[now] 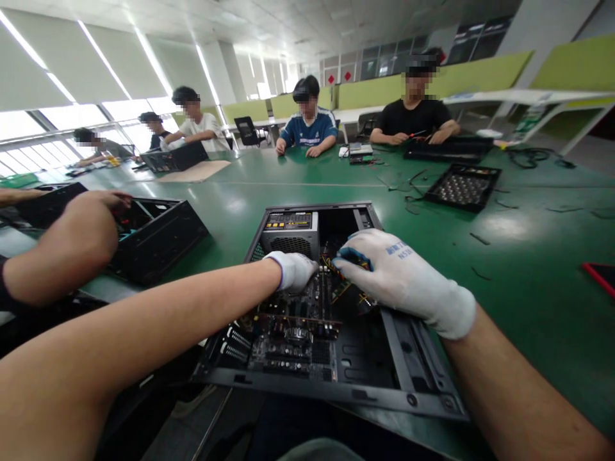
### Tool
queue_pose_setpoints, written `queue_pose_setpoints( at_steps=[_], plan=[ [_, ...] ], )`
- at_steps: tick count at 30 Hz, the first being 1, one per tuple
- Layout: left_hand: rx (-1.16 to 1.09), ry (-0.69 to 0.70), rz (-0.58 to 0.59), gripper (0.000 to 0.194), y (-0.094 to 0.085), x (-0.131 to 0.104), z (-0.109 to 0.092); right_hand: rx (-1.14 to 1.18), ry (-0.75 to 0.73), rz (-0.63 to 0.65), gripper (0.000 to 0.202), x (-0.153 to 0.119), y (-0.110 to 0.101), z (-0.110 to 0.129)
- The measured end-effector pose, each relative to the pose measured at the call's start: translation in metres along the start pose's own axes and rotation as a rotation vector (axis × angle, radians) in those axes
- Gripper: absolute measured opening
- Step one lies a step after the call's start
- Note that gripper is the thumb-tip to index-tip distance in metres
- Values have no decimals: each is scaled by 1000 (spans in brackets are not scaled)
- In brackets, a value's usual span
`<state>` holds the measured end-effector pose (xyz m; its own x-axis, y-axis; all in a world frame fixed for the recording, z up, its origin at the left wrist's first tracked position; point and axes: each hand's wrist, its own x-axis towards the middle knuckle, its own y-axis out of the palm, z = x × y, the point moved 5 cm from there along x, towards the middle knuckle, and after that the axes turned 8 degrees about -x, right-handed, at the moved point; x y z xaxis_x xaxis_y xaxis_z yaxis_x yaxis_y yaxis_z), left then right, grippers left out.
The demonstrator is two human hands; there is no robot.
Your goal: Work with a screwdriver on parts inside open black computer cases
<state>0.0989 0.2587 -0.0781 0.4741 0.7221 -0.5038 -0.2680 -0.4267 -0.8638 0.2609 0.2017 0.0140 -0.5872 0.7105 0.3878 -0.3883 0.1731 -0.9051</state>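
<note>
An open black computer case [331, 387] lies on its side before me, near the table's edge. Inside it, a motherboard [293, 336] fills the left part, and a grey power supply [291, 240] sits in the far left corner. My left hand [298, 272], in a white glove, reaches over the board just in front of the power supply; its fingers are closed, and what they hold is hidden. My right hand [396, 269], in a white glove with blue inside, curls its thumb and fingers around thin coloured cables [336, 266] at the board's right side.
On my left, another person's arm [72, 250] works in a second black case [158, 240]. A black perforated panel [464, 186] lies at the far right with cut cable ties around it. A red-edged object [598, 276] is at the right edge. Several people sit across the green table [230, 192].
</note>
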Motion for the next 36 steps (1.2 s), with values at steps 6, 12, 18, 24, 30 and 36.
queue_pose_setpoints(
  at_steps=[6,12,18,24,30,36],
  plan=[
    [44,-49,7,59,6,6,10,-15,-31,-19,37,-1,5,-1],
    [77,-86,36,48,-3,0,3,-54,-37,-20,39,-3,5,-1],
    [79,-97,85,48,-5,0,2,-54,-6,-19,40,-2,4,-2],
    [91,-104,99,47,-5,-1,3,-68,-8,-21,41,-1,5,-3],
    [101,-108,104,50,-5,-1,4,-84,-15,-10,41,-1,4,-2],
    [143,-113,110,49,-7,-3,1,-93,-15,-15,41,-1,6,-3]
  ],
)
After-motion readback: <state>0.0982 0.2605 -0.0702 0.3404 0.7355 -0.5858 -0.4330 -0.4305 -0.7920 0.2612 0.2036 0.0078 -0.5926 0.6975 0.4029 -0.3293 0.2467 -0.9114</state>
